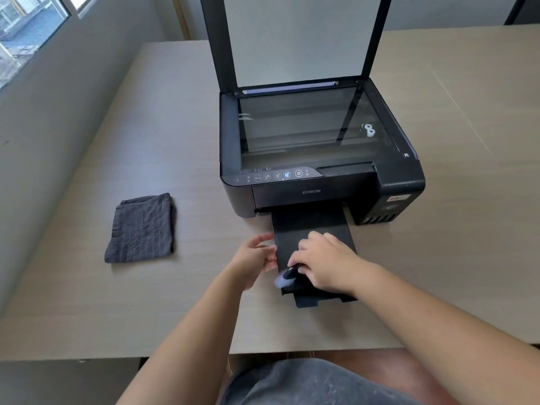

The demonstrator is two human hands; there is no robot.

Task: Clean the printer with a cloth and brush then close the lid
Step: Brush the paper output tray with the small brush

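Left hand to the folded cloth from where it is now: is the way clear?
Probably yes. The cloth lies flat on the table, left of the printer, with only bare tabletop between it and the left hand. That hand must first release the output tray edge it holds.

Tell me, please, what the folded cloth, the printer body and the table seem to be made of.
Cloth: a soft woven textile, probably cotton, dark grey and matte; it shows wrinkles and a ribbed weave.
Printer: most likely moulded plastic, black with a dull sheen; its corners are rounded and seamless.
Table: probably laminate with a wood look, pale beige and matte; the fine grain lines look very even.
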